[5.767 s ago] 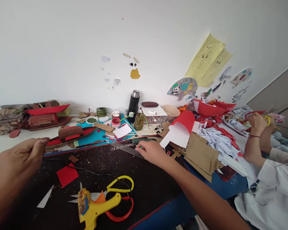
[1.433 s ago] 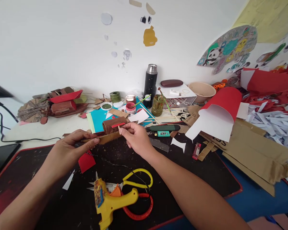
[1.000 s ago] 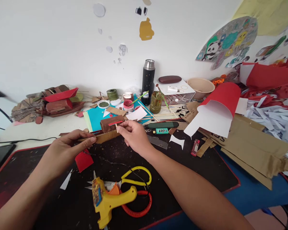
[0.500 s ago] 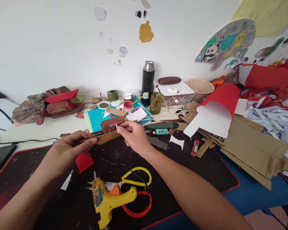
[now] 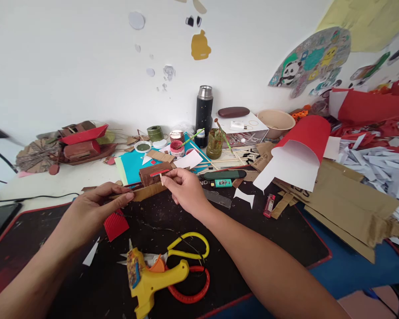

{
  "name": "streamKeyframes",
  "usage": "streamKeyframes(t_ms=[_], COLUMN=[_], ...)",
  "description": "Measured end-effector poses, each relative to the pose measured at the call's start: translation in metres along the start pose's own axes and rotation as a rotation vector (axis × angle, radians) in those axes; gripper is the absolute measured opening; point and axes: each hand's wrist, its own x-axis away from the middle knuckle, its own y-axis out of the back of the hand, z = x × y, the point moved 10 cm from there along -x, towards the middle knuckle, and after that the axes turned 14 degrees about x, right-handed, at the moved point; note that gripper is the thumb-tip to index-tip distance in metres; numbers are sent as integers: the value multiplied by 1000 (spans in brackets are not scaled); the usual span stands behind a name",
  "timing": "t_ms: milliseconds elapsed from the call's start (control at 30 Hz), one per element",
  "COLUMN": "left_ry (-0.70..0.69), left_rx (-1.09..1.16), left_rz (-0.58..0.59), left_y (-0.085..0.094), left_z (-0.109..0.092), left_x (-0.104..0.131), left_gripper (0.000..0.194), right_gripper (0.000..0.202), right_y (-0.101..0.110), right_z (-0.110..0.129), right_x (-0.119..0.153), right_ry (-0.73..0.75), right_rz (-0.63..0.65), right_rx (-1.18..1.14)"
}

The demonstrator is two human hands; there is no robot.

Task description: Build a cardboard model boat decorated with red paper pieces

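Cluttering black mat (image 5: 286,239) (white wall (image 5: 69,66) behind): scraps.

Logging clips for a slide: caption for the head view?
Left hand and right hand hold a brown cardboard model boat above a black mat.

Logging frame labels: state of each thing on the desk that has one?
Left hand: gripping the cardboard boat by its left end.
Right hand: pinching a small stick against the boat's cabin.
Glue gun: lying on the mat, unheld.
Scissors: lying beside the glue gun, partly under it.
Flask: upright, capped.
Red paint jar: open.
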Motion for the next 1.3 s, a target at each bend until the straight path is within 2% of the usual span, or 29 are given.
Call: streamKeyframes(t_ms=[700,1300], left_ry=[30,-21], left_rx=[8,-9], left_rz=[18,24], left_y=[-1,0], left_z=[8,12], left_x=[-6,-8], left_gripper=[45,44], right_gripper=[16,16], right_y=[-1,-1], right_z=[-1,0], right_x=[0,0], right_ry=[-1,-11], right_rz=[3,-1], right_rx=[-20,-10])
